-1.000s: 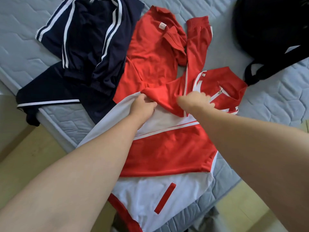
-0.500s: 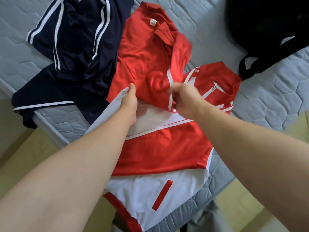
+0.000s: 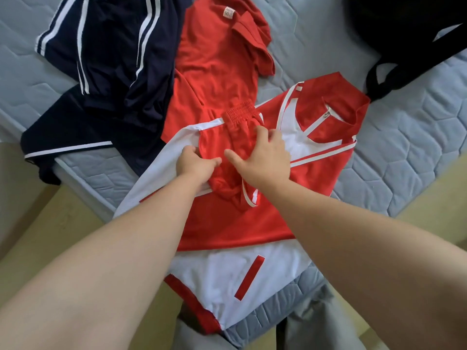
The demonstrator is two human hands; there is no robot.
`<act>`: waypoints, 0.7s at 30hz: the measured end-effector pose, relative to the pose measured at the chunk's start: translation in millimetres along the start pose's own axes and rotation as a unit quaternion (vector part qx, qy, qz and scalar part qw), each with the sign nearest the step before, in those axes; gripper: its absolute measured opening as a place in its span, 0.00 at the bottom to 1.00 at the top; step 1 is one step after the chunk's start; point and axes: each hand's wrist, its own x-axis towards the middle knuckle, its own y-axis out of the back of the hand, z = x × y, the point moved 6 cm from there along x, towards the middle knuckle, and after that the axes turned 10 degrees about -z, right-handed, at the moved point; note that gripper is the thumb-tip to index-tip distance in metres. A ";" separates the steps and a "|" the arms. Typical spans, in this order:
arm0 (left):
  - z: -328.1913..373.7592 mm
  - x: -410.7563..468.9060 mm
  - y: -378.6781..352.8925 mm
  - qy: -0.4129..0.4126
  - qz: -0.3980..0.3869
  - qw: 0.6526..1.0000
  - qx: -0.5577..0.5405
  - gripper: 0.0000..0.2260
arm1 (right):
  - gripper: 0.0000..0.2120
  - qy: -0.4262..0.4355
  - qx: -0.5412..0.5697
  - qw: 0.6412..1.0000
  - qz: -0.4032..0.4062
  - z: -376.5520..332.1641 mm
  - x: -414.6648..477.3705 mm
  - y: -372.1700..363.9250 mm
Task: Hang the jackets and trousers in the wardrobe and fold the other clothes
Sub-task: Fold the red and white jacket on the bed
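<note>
Head view: a red-and-white jacket (image 3: 252, 223) lies front up on the near corner of a mattress (image 3: 404, 147), its hem hanging over the edge.
Collar (image 3: 336, 104): at the far right end of the jacket, with a zip pull at the neck.
Sleeve (image 3: 227, 140): folded across the chest — its ribbed cuff lies at the far end, next to the shirt.
Left hand (image 3: 195, 164): fingers curled into the sleeve's left edge, gripping the cloth where red meets the white shoulder.
Right hand (image 3: 262, 157): fingers spread, palm down, pressing the sleeve onto the chest — it grasps nothing.
Shirt (image 3: 217, 59): red, beyond the jacket, its near part tucked under the jacket's shoulder.
Navy clothes (image 3: 106, 59): white-striped, crumpled at far left, touching the shirt, one part drooping over the mattress's left edge.
Bag (image 3: 404, 34): black, far right, its strap ending near the collar.
</note>
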 end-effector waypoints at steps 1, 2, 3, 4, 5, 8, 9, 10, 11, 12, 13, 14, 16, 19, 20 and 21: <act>-4.3 -4.1 -3.8 0.001 -0.007 1.000 0.003 0.23 | 0.39 0.005 -0.048 0.999 -0.020 -5.4 4.9 -7.5; -9.2 -7.8 -7.2 0.002 -0.015 1.000 0.012 0.24 | 0.38 -0.001 -0.087 0.995 -0.046 -6.8 9.9 -14.9; -14.3 -10.6 -9.3 0.001 -0.017 0.999 0.033 0.25 | 0.35 -0.012 -0.111 0.991 -0.074 -5.1 13.7 -20.2; -19.1 -12.9 -10.1 -0.003 -0.014 0.998 0.064 0.26 | 0.31 -0.023 -0.118 0.988 -0.099 -0.2 15.9 -23.9; -23.9 -15.0 -9.9 -0.010 -0.005 0.995 0.094 0.25 | 0.28 -0.026 -0.105 0.987 -0.118 4.1 17.2 -24.6; -37.0 -21.5 -3.2 -0.030 0.032 0.992 0.120 0.19 | 0.20 -0.063 0.080 0.983 -0.150 16.6 6.8 -25.8; -41.2 -22.9 0.5 -0.033 0.046 0.992 0.109 0.17 | 0.18 -0.099 0.194 0.961 -0.168 21.3 -2.0 -27.9; -45.8 -25.2 5.0 -0.032 0.059 0.993 0.093 0.16 | 0.19 -0.130 0.303 0.925 -0.189 23.7 -14.6 -31.9; -50.6 -28.3 9.1 -0.029 0.072 0.994 0.074 0.15 | 0.20 -0.135 0.359 0.897 -0.218 23.5 -29.2 -36.0; -55.4 -32.0 13.0 -0.026 0.083 0.995 0.054 0.14 | 0.20 -0.100 0.346 0.898 -0.253 22.3 -42.7 -39.1; -61.8 -36.2 15.8 -0.022 0.091 0.995 0.031 0.13 | 0.21 -0.025 0.268 0.919 -0.288 17.7 -56.1 -40.0; -70.3 -41.0 17.4 -0.014 0.094 0.995 0.006 0.12 | 0.22 0.058 0.138 0.936 -0.318 14.7 -70.8 -44.4; -90.2 -52.6 16.6 0.009 0.085 0.995 -0.042 0.11 | 0.24 0.140 -0.080 0.934 -0.318 22.9 -95.7 -53.2; -120.7 -67.3 9.3 0.019 0.045 0.997 -0.058 0.12 | 0.25 0.121 -0.005 0.965 -0.231 35.3 -124.2 -59.1; -129.8 -72.5 5.2 0.021 0.025 0.998 -0.059 0.12 | 0.24 0.085 0.066 0.978 -0.178 42.1 -131.0 -60.2; -139.1 -77.5 -0.1 0.024 0.003 0.998 -0.062 0.13 | 0.22 0.037 0.132 0.983 -0.125 49.4 -137.5 -61.2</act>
